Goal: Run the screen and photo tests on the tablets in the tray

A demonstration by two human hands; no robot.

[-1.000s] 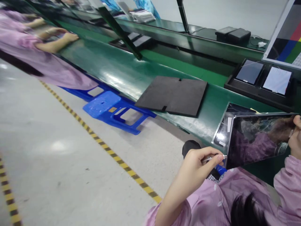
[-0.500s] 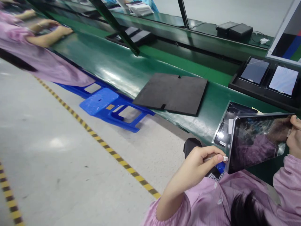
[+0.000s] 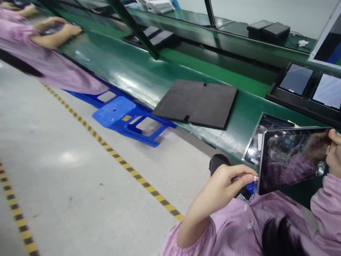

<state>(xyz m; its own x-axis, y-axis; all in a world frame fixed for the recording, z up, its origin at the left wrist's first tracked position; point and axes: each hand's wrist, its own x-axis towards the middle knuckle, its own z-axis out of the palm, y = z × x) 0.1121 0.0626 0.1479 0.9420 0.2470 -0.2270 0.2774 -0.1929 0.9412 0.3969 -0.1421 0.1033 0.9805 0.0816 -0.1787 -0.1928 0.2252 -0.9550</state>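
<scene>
My left hand [image 3: 226, 185] is closed in a pinch on a small white connector [image 3: 255, 177], its tip right at the left edge of a dark glossy tablet [image 3: 290, 160]. My right hand [image 3: 334, 151] grips the tablet's right edge and holds it tilted up above my lap. Behind it, a second dark tablet [image 3: 259, 137] lies flat on the green conveyor table [image 3: 160, 81].
A black foam sheet [image 3: 197, 103] lies on the green table. A black tray [image 3: 287, 99] with two tablets sits at the right under a monitor [image 3: 329, 46]. A blue stool [image 3: 125, 117] stands on the floor beside yellow-black tape. Another person's arms [image 3: 50, 33] rest far left.
The view has shifted slightly. My left hand has brought the connector a little closer to the tablet's edge; my right hand keeps its hold.
</scene>
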